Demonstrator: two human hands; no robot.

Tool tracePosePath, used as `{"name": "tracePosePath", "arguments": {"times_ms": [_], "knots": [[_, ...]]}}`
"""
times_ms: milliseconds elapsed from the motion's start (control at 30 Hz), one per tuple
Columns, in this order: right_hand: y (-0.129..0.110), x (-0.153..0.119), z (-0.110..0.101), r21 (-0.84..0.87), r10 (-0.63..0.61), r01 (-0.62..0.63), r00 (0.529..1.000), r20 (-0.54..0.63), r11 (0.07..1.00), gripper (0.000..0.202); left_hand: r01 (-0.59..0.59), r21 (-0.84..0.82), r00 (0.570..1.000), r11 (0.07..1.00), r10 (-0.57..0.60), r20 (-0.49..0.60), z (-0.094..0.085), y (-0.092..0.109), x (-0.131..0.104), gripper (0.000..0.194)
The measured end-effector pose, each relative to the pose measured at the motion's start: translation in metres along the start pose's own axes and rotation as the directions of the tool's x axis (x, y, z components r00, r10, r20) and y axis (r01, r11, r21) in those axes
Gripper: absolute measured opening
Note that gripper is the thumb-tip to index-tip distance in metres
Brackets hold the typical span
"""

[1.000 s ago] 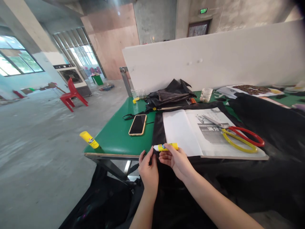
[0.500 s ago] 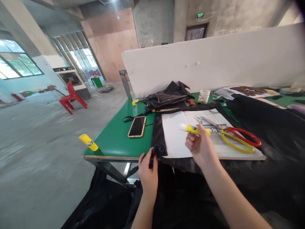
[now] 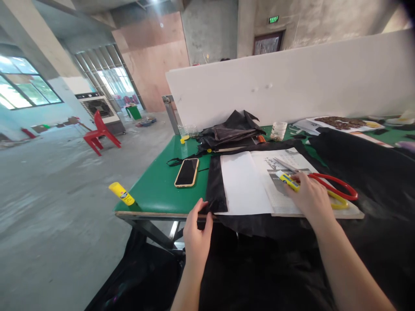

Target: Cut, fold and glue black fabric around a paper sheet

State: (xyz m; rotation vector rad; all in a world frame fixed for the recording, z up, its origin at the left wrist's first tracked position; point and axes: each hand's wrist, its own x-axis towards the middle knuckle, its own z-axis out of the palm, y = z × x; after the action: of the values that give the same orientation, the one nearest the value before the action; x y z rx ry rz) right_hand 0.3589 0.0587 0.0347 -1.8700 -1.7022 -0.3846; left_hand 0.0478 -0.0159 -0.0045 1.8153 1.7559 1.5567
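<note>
Right hand (image 3: 309, 196) pinches glue stick (image 3: 288, 180), white end out, over open book (image 3: 244, 183). Scissors (image 3: 348, 190) crowd its right; sideways drift could knock them. Left hand (image 3: 197, 235) at black fabric (image 3: 216, 181) corner; can't tell if pinched. Table edge (image 3: 162, 213) close, tug could drag fabric over. More room upward.

- Daylight glares through the window (image 3: 27, 84) at upper left, its panes partly washed out.
- A small lamp (image 3: 154, 1) glows at the top edge, with a hazy streak below.
- Pale sheen lies on the concrete floor (image 3: 65, 185); the white pages (image 3: 244, 183) look bright.
- Black cloth (image 3: 259, 268) at bottom centre loses most detail.
- Print on the held glue stick (image 3: 288, 180) is too soft to read.
- Wide-angle stretching toward the edges; dark, blurred upper right corner.
</note>
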Motion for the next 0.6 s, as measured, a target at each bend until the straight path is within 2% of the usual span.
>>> {"name": "tracePosePath", "arguments": {"times_ms": [133,200,300,433,500,600], "knots": [[-0.036,-0.026,-0.018,0.143,-0.143,0.169,0.973,-0.179,0.975,0.043,0.011,0.011,0.999,1.0,-0.012,0.037,-0.005,0.002,0.004,0.041],[-0.057,-0.051,-0.028,0.231,-0.316,0.33,0.944,-0.098,0.915,0.049,0.019,0.017,0.999,1.0,-0.02,0.045,-0.005,0.003,0.006,0.039],[-0.08,-0.092,-0.033,0.25,-0.468,0.453,0.883,0.004,0.856,0.058,0.029,-0.002,0.998,1.0,-0.029,0.051,-0.004,0.003,0.009,0.037],[-0.08,-0.122,-0.026,0.202,-0.393,0.388,0.919,-0.017,0.899,0.03,0.056,-0.044,0.997,0.997,-0.053,0.056,-0.003,0.002,0.012,0.036],[-0.07,-0.122,-0.026,0.188,-0.336,0.339,0.941,-0.052,0.922,0.021,0.075,-0.059,0.996,0.995,-0.072,0.06,-0.002,0.002,0.013,0.036],[-0.053,-0.112,-0.032,0.171,-0.309,0.323,0.945,-0.103,0.931,0.014,0.105,-0.074,0.993,0.992,-0.101,0.058,-0.002,0.001,0.015,0.036]]}}
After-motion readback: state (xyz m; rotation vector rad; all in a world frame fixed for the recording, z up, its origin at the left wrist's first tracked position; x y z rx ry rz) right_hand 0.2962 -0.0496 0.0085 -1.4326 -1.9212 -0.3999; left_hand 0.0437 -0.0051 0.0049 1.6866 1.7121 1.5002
